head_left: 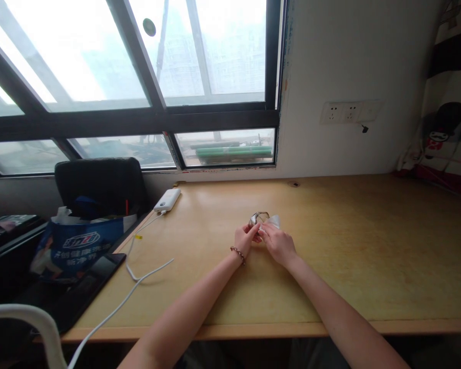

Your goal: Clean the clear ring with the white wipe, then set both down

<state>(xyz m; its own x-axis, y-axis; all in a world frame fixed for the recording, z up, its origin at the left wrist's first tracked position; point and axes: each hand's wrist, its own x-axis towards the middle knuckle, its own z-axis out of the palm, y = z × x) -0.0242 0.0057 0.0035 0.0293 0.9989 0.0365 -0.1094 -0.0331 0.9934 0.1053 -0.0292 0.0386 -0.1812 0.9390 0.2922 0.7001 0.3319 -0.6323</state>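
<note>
Over the middle of the wooden desk, my two hands meet at a pair of glasses [255, 218] with a thin brownish frame. My left hand [246, 239], a beaded bracelet at its wrist, is closed on the glasses from the left. My right hand [279, 244] pinches a white tissue or cloth [274, 221] against them from the right; which of the two I cannot tell. The tissue sticks up beyond the right fingers. Both hands partly hide the glasses, so the lower part does not show.
A white power bank [168, 200] lies at the desk's back left, with a white cable [134, 287] trailing to the front. Left of the desk [369, 256], a blue bag [86, 243] rests by a black chair [102, 182]. Wall sockets [341, 112] and a patterned curtain [449, 102] are at the right.
</note>
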